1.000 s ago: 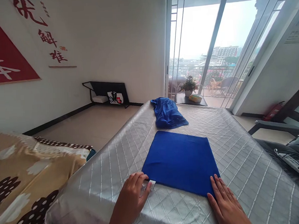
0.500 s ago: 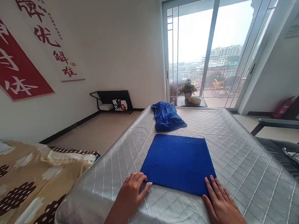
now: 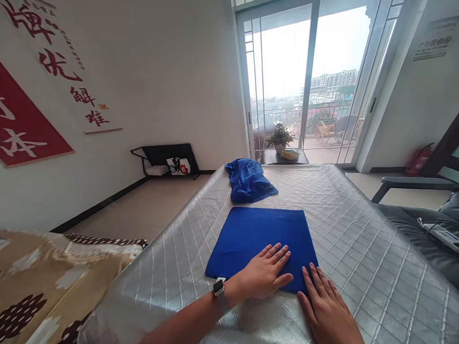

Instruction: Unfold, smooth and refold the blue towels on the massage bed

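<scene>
A folded blue cloth (image 3: 255, 229) lies flat on the silver quilted surface (image 3: 356, 247) in front of me. My left hand (image 3: 263, 273) rests open and flat on the cloth's near part, fingers spread; a watch is on that wrist. Just to its right, my right hand (image 3: 327, 310) lies open with fingers stretched, its fingertips touching the cloth's near right corner. Farther back sits a crumpled blue garment (image 3: 248, 179), apart from both hands.
A tan patterned quilt (image 3: 39, 290) lies at the left. A dark reclining chair with a remote (image 3: 444, 232) stands at the right. Beyond the surface are a small table with a potted plant (image 3: 278, 137), glass balcony doors and a fire extinguisher (image 3: 417, 159).
My left hand has moved from the cloth's near left corner onto its near middle, lying flat. My right hand stays at the near right corner. The view has shifted slightly.
</scene>
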A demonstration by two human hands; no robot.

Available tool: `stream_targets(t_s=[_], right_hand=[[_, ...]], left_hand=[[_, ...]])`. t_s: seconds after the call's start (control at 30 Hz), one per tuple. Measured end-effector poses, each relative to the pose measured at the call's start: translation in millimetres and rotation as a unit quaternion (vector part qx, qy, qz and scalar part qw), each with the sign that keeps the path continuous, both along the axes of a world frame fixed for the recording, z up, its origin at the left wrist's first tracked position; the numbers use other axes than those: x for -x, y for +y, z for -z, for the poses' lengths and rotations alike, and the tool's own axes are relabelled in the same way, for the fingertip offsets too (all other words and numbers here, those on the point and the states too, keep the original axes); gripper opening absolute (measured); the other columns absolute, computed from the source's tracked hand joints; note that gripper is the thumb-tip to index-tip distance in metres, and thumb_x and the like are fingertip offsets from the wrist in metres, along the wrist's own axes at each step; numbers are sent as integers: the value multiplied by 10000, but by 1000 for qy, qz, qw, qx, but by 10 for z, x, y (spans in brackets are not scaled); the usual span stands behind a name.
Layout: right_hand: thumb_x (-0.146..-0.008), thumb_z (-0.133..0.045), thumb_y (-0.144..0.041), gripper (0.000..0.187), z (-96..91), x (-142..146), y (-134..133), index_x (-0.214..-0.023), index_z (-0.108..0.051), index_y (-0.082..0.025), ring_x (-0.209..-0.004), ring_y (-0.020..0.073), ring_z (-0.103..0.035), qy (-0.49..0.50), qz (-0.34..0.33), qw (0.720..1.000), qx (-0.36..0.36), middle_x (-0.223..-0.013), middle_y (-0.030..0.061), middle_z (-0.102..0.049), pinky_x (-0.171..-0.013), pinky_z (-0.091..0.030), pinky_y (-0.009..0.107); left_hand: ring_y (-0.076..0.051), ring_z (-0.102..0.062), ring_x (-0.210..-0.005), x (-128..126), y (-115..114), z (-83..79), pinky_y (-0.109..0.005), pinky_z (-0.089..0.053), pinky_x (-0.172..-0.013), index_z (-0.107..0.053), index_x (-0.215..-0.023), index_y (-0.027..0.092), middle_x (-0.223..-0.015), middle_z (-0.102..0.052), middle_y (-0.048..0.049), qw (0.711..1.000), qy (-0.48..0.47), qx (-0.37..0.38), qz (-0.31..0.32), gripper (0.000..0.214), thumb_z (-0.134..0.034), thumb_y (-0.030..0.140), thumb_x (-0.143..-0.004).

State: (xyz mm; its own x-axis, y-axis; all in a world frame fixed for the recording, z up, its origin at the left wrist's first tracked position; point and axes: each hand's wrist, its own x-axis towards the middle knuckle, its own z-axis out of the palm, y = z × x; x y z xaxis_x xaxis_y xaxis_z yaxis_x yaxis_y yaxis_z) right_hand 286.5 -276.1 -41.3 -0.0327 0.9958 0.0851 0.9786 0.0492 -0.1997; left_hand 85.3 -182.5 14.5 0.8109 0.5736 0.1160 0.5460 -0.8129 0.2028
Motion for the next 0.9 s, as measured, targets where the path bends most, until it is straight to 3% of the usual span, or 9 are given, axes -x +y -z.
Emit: stream_targets(t_s=[0.13, 0.3, 0.43, 0.53, 0.7, 0.8, 0.9], right_hand=[[-999, -334, -477, 659, -42, 11, -8, -1554, -396, -128, -1525, 273, -226, -8, 1, 1000, 11, -1645, 90, -237, -1243, -242, 509], [-1001, -304, -506, 676, 22, -32, -5, -1559, -383, -132, -1520, 280, -240, -13, -8, 1000, 1, -1645, 90, -233, -1231, -266, 526], [-1003, -271, -559, 701, 127, -90, 5, -1561, -391, -152, -1520, 281, -246, -8, -18, 999, -39, -1645, 87, -261, -1225, -283, 531], [-1004, -263, -588, 710, 184, -128, 2, -1559, -401, -168, -1517, 283, -262, -9, -21, 998, -63, -1643, 86, -282, -1219, -300, 533], [-1005, -235, -623, 725, 171, -210, -18, -1549, -423, -183, -1506, 279, -296, -37, -41, 996, -70, -1633, 93, -314, -1191, -362, 511], [-992, -213, -664, 763, 1, -252, 62, -1538, -443, -184, -1513, 292, -274, -72, -41, 993, -86, -1631, 102, -313, -1189, -349, 542], [-1014, -194, -614, 742, -305, -238, 328, -1552, -411, -151, -1530, 268, -229, -97, -44, 991, -85, -1640, 109, -289, -1226, -279, 521]], left_hand=[[-199, -107, -1561, 263, 62, 159, -413, -145, -1278, -156, -1625, 224, -1682, -154, -42, 997, 28, 22, -67, 668, -202, 584, -1064], [-246, -160, -1554, 1071, 21, 337, -490, -202, -1261, -181, -1618, 208, -1677, -183, -77, 969, 56, 15, -242, 680, -182, 595, -1058], [-265, -223, -1541, 1526, -64, 550, -515, -301, -1221, -95, -1626, 229, -1674, -206, -107, 952, 30, -41, -301, 674, -225, 575, -1061], [-278, -263, -1529, 1580, -118, 647, -510, -331, -1208, -17, -1623, 241, -1673, -226, -112, 949, 10, -84, -304, 732, -280, 602, -1044], [-271, -275, -1525, 1511, -147, 640, -469, -304, -1228, -28, -1624, 222, -1674, -229, -97, 948, 12, -90, -306, 763, -282, 632, -1033], [-273, -263, -1529, 1506, -147, 627, -464, -294, -1234, -63, -1625, 201, -1674, -221, -101, 947, 13, -79, -311, 779, -286, 647, -1026], [-276, -260, -1530, 1508, -141, 629, -469, -294, -1234, -96, -1626, 195, -1672, -223, -104, 947, 11, -70, -313, 781, -280, 656, -1023]])
